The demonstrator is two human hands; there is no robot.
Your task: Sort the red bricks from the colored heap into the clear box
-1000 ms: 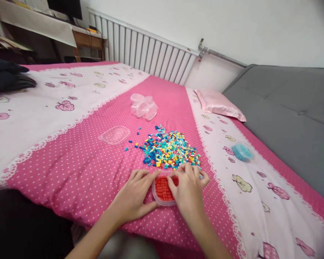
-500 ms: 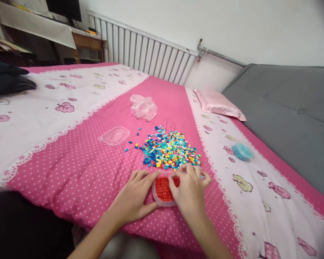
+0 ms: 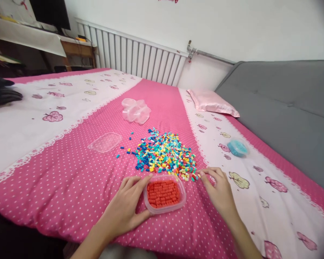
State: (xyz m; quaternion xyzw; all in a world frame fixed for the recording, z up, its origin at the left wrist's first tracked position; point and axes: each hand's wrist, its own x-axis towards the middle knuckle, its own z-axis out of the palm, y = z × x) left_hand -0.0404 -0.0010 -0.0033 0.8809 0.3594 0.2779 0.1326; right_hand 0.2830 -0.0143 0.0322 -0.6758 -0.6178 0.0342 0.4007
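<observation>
A clear plastic container [image 3: 183,201] holds rows of small red toy bricks [image 3: 163,194] packed side by side. My left hand [image 3: 125,205] grips its left end, fingers at the far corner and thumb at the near one. Just beyond lies a heap of small toy bricks [image 3: 167,153] in blue, teal, yellow, white and red. At the heap's right edge, my right hand [image 3: 217,190] has thumb and forefinger pinched together by a few loose bricks. Whether a brick is between those fingertips is too small to tell.
A clear lid [image 3: 105,142] lies left of the heap, and more clear plastic containers [image 3: 136,111] sit behind it. To the right stands a container of blue pieces [image 3: 237,148]. A pink pillow [image 3: 213,101] rests by the grey headboard [image 3: 280,104].
My right hand has moved off the red bricks, rightward to the heap's edge, uncovering the container. My left hand still holds the container. The whole view has shifted slightly.
</observation>
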